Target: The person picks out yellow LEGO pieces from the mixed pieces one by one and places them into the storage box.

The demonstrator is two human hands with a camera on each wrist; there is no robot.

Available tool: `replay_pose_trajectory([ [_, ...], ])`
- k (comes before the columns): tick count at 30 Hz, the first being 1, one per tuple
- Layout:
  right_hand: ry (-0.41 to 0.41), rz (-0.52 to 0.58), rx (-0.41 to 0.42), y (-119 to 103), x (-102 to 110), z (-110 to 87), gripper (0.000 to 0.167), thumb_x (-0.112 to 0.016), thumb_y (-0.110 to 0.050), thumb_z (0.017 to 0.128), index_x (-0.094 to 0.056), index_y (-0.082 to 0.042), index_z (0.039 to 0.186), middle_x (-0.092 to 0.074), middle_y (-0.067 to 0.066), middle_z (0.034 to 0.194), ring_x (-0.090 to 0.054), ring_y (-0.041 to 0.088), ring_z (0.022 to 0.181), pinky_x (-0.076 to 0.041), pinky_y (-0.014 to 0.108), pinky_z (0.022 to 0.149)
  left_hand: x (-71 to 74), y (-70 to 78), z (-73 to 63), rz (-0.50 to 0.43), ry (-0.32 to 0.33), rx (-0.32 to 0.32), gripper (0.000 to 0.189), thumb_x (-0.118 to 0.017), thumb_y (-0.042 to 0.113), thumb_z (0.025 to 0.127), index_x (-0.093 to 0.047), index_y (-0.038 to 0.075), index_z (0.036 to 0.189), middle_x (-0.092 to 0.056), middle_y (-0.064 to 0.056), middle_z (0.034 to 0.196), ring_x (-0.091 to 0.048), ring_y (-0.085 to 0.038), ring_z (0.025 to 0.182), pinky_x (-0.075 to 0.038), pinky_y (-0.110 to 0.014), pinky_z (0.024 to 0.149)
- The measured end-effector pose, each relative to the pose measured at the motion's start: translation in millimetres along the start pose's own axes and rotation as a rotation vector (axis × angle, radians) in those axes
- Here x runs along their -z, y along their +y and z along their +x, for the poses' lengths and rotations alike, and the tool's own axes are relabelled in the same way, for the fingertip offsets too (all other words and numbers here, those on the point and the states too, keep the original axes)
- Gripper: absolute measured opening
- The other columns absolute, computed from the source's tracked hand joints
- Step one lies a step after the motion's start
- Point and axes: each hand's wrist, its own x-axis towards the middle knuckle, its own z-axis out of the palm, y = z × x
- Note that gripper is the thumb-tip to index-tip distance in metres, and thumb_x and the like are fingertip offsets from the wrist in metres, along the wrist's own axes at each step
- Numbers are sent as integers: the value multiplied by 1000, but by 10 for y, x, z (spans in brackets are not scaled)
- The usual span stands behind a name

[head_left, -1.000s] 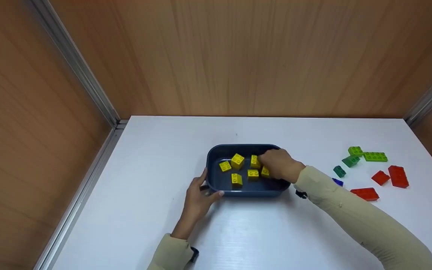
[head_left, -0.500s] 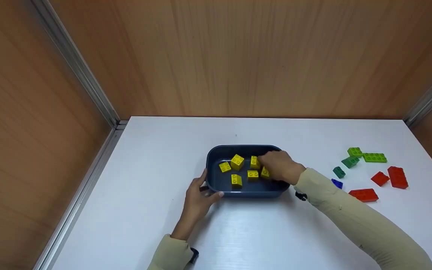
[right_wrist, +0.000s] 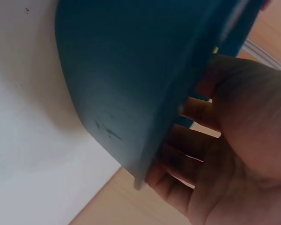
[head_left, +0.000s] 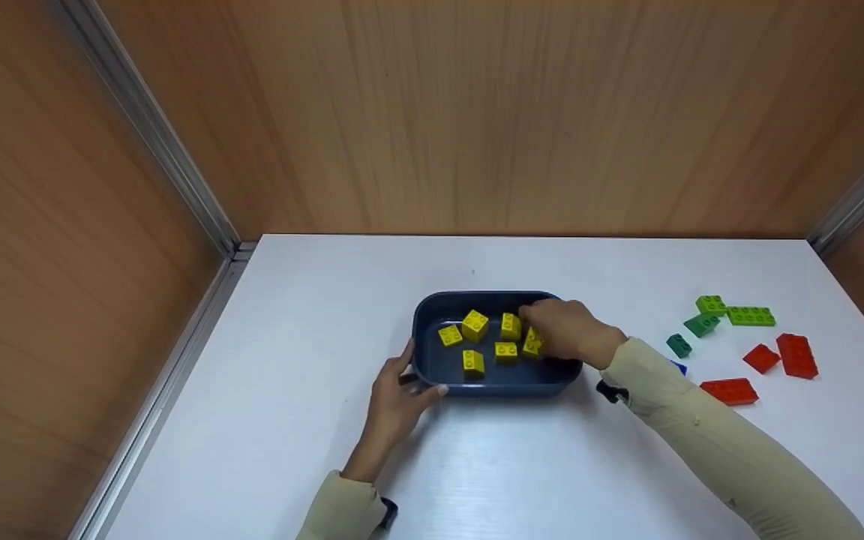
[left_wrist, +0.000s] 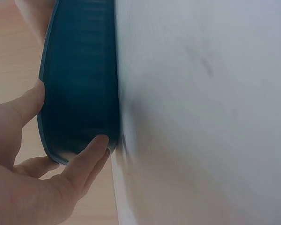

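Observation:
A dark blue rectangular tray (head_left: pixel 469 388) rests on the table in the head view, with several yellow toy bricks (head_left: pixel 475 325) spread over its floor. My left hand (head_left: pixel 393 397) grips the tray's near left corner, thumb on one side and fingers on the other; the left wrist view shows them against the tray's wall (left_wrist: pixel 79 84). Over the tray's right end, my right hand (head_left: pixel 567 330) reaches inside, knuckles up, beside a yellow brick (head_left: pixel 532 343). The right wrist view shows its fingers (right_wrist: pixel 185 154) bent over the rim. Its fingertips are hidden, so whether they hold a brick is unclear.
Right of the tray lie loose bricks: light green (head_left: pixel 751 316), dark green (head_left: pixel 702 324), red (head_left: pixel 797 355) and a blue one (head_left: pixel 679 367) partly behind the right sleeve. A wooden panel (head_left: pixel 514 120) rises behind the white table (head_left: pixel 312 337), another at the left.
My right hand has shifted slightly to the right, and more of the yellow brick beside it shows. The left hand keeps its hold on the tray.

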Motion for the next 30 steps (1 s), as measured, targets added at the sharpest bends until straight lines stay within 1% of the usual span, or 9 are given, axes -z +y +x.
replay_pose_trajectory([
  [3, 25, 21, 1, 4, 38, -40, 48, -83, -9, 91, -66, 0, 135, -70, 17, 125, -68, 35, 117, -59, 54, 101, 2, 2, -5, 5, 4, 2, 91, -85, 7, 90, -33, 3, 165, -54, -23, 141, -62, -40, 129, -60, -38, 101],
  [5, 50, 40, 1, 6, 61, -74, 47, -83, -10, 92, -67, 0, 135, -70, 18, 127, -68, 36, 119, -58, 54, 103, 1, 4, -7, 6, 7, 6, 91, -85, 6, 90, -33, 3, 165, -54, -23, 141, -61, -41, 129, -60, -39, 101],
  [10, 143, 69, 20, 41, 93, -191, 43, -82, -11, 93, -67, 0, 132, -71, 18, 126, -67, 36, 118, -58, 54, 102, -3, 6, -7, 11, 11, 6, 92, -85, 6, 89, -33, 3, 164, -54, -23, 141, -62, -41, 129, -60, -38, 101],
  [11, 166, 69, 25, 53, 94, -217, 44, -83, -11, 92, -68, 0, 132, -71, 18, 126, -68, 36, 118, -58, 54, 101, -3, 4, -9, 13, 11, -4, 92, -86, 6, 89, -33, 2, 164, -54, -23, 141, -62, -41, 128, -60, -39, 101],
  [17, 278, 65, 11, 161, 53, -345, 47, -87, -11, 88, -69, 0, 130, -71, 17, 124, -69, 35, 115, -60, 53, 98, -2, -16, -17, 13, 9, -55, 91, -86, 6, 89, -34, -2, 163, -55, -26, 139, -62, -44, 126, -60, -42, 101],
  [23, 359, 107, -2, 288, -16, -452, 48, -88, -5, 85, -70, -1, 129, -72, 17, 122, -70, 35, 112, -62, 53, 94, 4, -12, -21, 5, 4, -53, 91, -86, 7, 89, -33, -1, 163, -54, -26, 139, -62, -44, 126, -60, -41, 101],
  [26, 385, 122, -20, 337, -37, -504, 48, -88, -5, 85, -71, -2, 129, -72, 16, 123, -69, 34, 112, -61, 53, 95, 6, -4, -16, 4, 3, -44, 91, -85, 7, 89, -33, -1, 163, -54, -26, 140, -62, -43, 127, -60, -41, 101],
  [30, 386, 142, -47, 391, -60, -571, 48, -87, -5, 86, -70, -3, 131, -72, 16, 126, -69, 35, 115, -60, 54, 98, 5, 2, -9, 9, 3, -44, 91, -86, 7, 89, -34, 0, 163, -54, -26, 141, -62, -43, 127, -60, -42, 101],
])
